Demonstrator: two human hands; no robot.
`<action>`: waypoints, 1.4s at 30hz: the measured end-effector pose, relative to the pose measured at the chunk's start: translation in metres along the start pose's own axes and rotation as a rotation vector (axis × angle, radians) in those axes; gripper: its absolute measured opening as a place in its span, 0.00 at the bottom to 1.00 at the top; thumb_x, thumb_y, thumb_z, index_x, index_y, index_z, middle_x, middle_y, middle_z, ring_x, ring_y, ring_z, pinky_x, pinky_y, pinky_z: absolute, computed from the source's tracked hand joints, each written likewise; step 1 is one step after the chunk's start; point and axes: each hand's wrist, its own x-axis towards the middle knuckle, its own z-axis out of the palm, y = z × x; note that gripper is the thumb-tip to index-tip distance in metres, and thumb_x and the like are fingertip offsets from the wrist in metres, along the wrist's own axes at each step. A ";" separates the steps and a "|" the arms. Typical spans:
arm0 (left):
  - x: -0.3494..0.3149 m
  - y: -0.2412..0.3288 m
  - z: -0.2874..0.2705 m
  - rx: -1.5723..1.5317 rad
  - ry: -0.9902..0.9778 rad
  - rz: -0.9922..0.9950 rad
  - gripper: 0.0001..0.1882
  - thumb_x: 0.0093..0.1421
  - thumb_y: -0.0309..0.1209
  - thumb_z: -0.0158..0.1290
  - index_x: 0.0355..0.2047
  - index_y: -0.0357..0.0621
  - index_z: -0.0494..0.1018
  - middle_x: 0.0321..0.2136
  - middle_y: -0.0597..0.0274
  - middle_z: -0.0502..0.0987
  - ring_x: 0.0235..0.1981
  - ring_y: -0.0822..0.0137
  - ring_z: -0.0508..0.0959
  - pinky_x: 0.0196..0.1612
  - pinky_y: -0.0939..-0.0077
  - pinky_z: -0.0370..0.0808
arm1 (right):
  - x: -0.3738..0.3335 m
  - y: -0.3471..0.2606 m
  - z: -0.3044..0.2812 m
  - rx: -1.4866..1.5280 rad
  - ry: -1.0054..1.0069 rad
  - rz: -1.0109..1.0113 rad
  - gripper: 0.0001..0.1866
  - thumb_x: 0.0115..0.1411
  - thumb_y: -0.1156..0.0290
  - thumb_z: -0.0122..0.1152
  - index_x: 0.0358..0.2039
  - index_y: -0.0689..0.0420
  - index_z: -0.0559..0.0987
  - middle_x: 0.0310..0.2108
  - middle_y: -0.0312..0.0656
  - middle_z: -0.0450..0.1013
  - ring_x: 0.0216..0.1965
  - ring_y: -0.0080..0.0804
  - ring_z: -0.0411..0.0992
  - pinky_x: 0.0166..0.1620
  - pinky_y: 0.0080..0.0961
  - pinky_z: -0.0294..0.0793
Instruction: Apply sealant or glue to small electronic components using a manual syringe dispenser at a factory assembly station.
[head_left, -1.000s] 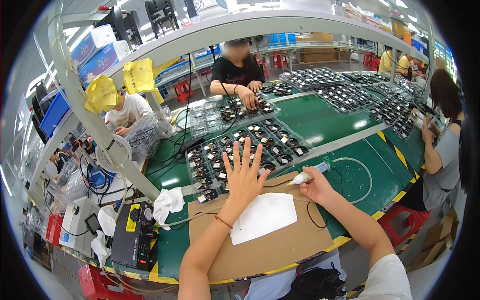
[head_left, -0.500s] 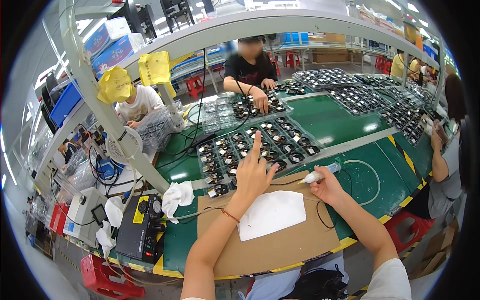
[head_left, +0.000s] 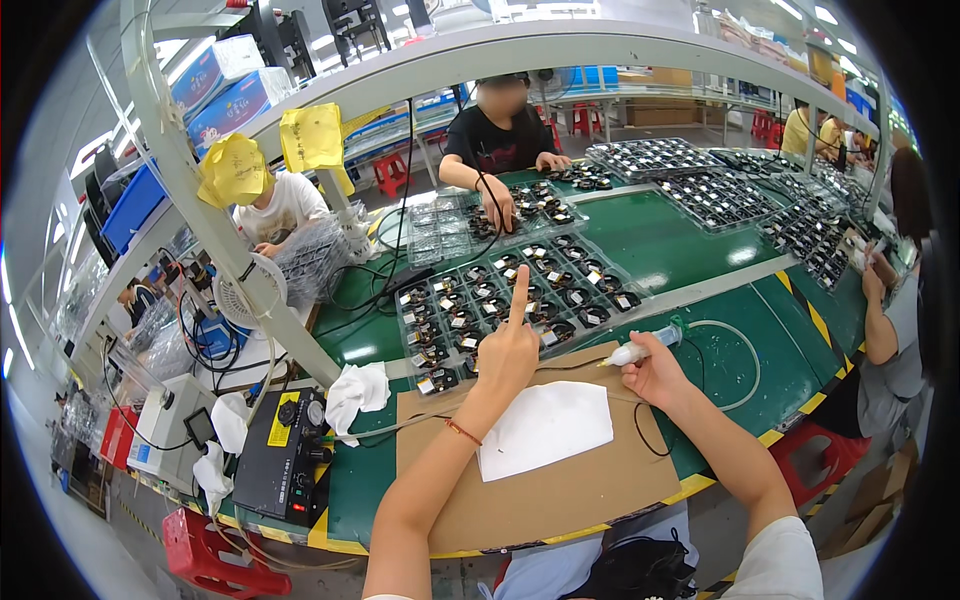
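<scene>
My left hand [head_left: 508,352] reaches over the near edge of a clear plastic tray [head_left: 402,320], its index finger stretched out above the cells and its other fingers curled. Nothing shows in it. Coiled black cables with small white-topped pieces, such as one coil [head_left: 590,315], fill the tray's cells. To the right, my right hand [head_left: 655,372] grips a dispensing syringe [head_left: 628,354], its tip pointing left and a clear hose running from its blue-green end. Below the hands, a white paper sheet [head_left: 550,430] lies on brown cardboard [head_left: 620,490].
A black control box [head_left: 275,470] and crumpled white cloth [head_left: 357,395] stand at left. Across the green bench, another person's hand [head_left: 497,205] works over a second tray. More filled trays [head_left: 715,200] lie at far right. A grey metal post [head_left: 230,240] rises at left.
My left thumb has folded in from its spread position, and the hand has shifted slightly right. My right hand stays put with the syringe. The other person's hand has moved left.
</scene>
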 end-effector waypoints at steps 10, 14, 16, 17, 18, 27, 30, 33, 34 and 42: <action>0.001 -0.001 -0.005 -0.197 0.050 0.107 0.07 0.47 0.21 0.49 0.15 0.29 0.69 0.58 0.50 0.56 0.08 0.73 0.64 0.11 0.78 0.63 | 0.000 0.000 -0.001 0.005 -0.010 -0.005 0.13 0.52 0.63 0.58 0.30 0.57 0.68 0.24 0.37 0.67 0.18 0.23 0.62 0.20 0.18 0.61; 0.008 -0.001 -0.013 -1.347 -0.194 -0.556 0.20 0.53 0.25 0.45 0.04 0.35 0.64 0.56 0.55 0.61 0.05 0.78 0.62 0.11 0.83 0.57 | 0.001 0.001 0.001 0.016 -0.009 0.007 0.12 0.52 0.63 0.58 0.30 0.56 0.68 0.24 0.37 0.67 0.19 0.23 0.61 0.20 0.18 0.62; 0.014 -0.008 -0.024 -2.086 -0.141 -0.680 0.22 0.54 0.27 0.43 0.03 0.37 0.62 0.57 0.56 0.60 0.05 0.78 0.61 0.11 0.84 0.56 | 0.002 0.000 -0.004 0.029 0.000 0.004 0.12 0.52 0.63 0.58 0.30 0.56 0.68 0.24 0.37 0.67 0.19 0.23 0.61 0.20 0.18 0.62; 0.014 -0.014 -0.031 -2.818 -0.042 -0.775 0.24 0.55 0.29 0.42 0.02 0.38 0.60 0.57 0.57 0.60 0.04 0.78 0.60 0.10 0.85 0.56 | 0.002 -0.001 -0.004 0.035 -0.002 0.012 0.12 0.52 0.63 0.58 0.30 0.56 0.68 0.24 0.37 0.67 0.18 0.23 0.61 0.20 0.18 0.62; 0.014 -0.017 -0.032 -2.909 -0.055 -0.641 0.26 0.56 0.32 0.40 0.01 0.40 0.57 0.57 0.55 0.59 0.04 0.79 0.60 0.10 0.86 0.55 | 0.002 -0.001 -0.004 0.041 -0.005 0.020 0.12 0.52 0.63 0.57 0.29 0.56 0.68 0.24 0.37 0.67 0.18 0.23 0.61 0.20 0.18 0.62; 0.011 -0.019 -0.037 -2.944 -0.165 -0.587 0.25 0.55 0.32 0.39 0.02 0.38 0.60 0.57 0.54 0.59 0.04 0.79 0.60 0.09 0.87 0.54 | 0.000 -0.001 -0.001 0.047 -0.019 0.013 0.11 0.53 0.63 0.56 0.28 0.57 0.69 0.23 0.37 0.68 0.17 0.22 0.61 0.20 0.18 0.62; 0.010 -0.021 -0.036 -2.937 -0.152 -0.595 0.25 0.55 0.31 0.39 0.02 0.38 0.60 0.56 0.54 0.60 0.04 0.79 0.60 0.09 0.87 0.54 | -0.002 -0.001 0.002 0.049 0.002 0.006 0.11 0.53 0.63 0.56 0.28 0.58 0.69 0.23 0.38 0.69 0.17 0.23 0.61 0.20 0.18 0.62; 0.008 -0.023 -0.033 -2.938 -0.127 -0.560 0.25 0.56 0.31 0.38 0.02 0.39 0.59 0.57 0.53 0.59 0.05 0.79 0.60 0.09 0.86 0.55 | -0.003 0.000 0.002 0.051 -0.019 0.011 0.11 0.53 0.63 0.56 0.28 0.58 0.69 0.23 0.38 0.69 0.17 0.23 0.61 0.20 0.18 0.62; 0.008 -0.023 -0.031 -2.942 -0.127 -0.529 0.26 0.57 0.31 0.38 0.02 0.40 0.58 0.58 0.52 0.57 0.05 0.79 0.60 0.10 0.86 0.56 | -0.002 -0.001 0.001 0.053 -0.019 0.011 0.11 0.53 0.63 0.56 0.28 0.58 0.69 0.23 0.38 0.69 0.17 0.23 0.61 0.20 0.18 0.62; 0.005 -0.026 -0.027 -2.921 -0.113 -0.557 0.26 0.56 0.32 0.38 0.01 0.40 0.58 0.57 0.51 0.59 0.05 0.79 0.59 0.08 0.86 0.55 | -0.002 0.000 0.001 0.054 -0.010 0.011 0.12 0.53 0.63 0.56 0.28 0.58 0.70 0.23 0.38 0.69 0.17 0.23 0.61 0.20 0.18 0.63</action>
